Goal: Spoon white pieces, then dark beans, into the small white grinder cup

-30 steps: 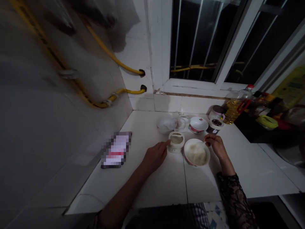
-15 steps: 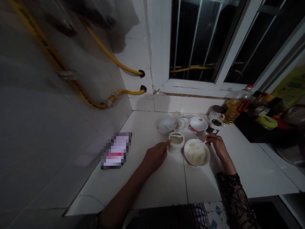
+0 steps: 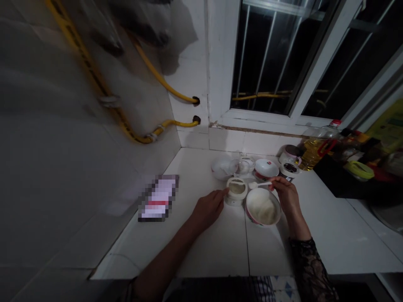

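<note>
My left hand (image 3: 209, 208) rests on the white counter, its fingertips touching the side of a small round white container (image 3: 236, 191) whose top is open. My right hand (image 3: 285, 195) pinches the handle of a white spoon (image 3: 258, 184), held level above the gap between the container and a bowl (image 3: 263, 206) filled with a white powder or dough. The bowl stands just right of the container, under my right hand.
Behind stand a clear bowl (image 3: 224, 167), a glass jar (image 3: 244, 164), a red-patterned bowl (image 3: 266, 168), two small jars (image 3: 290, 168) and an oil bottle (image 3: 317, 144). A blurred flat packet (image 3: 158, 198) lies at left. Yellow hoses (image 3: 163, 86) run along the wall. A dark stove (image 3: 352, 184) sits at right.
My right hand lifted the spoon out of the bowl and carried it left, toward the small container. The view shifted slightly; my left hand stayed on the container.
</note>
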The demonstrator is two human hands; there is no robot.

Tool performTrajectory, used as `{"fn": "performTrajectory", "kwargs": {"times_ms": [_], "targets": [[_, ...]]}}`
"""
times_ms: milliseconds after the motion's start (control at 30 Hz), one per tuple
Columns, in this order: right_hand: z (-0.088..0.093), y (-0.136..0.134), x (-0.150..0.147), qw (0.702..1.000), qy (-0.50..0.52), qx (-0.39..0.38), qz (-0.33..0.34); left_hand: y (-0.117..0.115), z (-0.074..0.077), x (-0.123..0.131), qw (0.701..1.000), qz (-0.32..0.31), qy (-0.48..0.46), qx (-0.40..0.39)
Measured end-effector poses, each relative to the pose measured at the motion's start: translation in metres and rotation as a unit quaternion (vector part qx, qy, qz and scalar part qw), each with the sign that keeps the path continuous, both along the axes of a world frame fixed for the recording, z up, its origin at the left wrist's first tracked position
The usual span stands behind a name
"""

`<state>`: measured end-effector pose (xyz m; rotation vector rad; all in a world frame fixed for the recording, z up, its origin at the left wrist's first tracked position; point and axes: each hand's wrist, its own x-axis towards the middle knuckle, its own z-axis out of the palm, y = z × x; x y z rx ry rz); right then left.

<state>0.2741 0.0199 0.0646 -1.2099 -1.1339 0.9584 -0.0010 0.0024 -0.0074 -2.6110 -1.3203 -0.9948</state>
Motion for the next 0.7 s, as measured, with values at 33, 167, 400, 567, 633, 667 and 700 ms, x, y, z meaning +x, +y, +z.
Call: {"fn": "performTrajectory", "kwargs": {"times_ms": [33,167,400,567,633,667,700], "targets": [[0.000,-0.001,-0.007,0.999,-0.028,0.027,-0.004,0.000,0.000,0.000,1.000,0.000,0.001,-0.003],[-0.001,-0.010,-0.027,0.948,-0.245,0.201,0.038,0.000,0.001,0.000,1.000,-0.003,0.004,-0.010],[0.001,-0.020,-0.028,0.847,-0.395,0.349,0.071,-0.001,0.004,0.000,1.000,-0.006,0.003,-0.015],[-0.001,-0.021,-0.023,0.915,-0.306,0.262,-0.003,-0.001,0.003,0.001,1.000,-0.003,0.001,-0.020],[-0.003,-0.022,-0.019,0.948,-0.245,0.201,-0.017,-0.001,0.002,0.001,0.999,0.002,0.004,-0.032],[-0.004,-0.022,-0.016,0.961,-0.217,0.172,-0.023,-0.001,0.002,0.001,0.999,0.004,0.004,-0.036],[-0.004,-0.022,-0.012,0.968,-0.196,0.151,-0.030,-0.001,0.002,0.000,0.999,0.005,0.003,-0.038]]}}
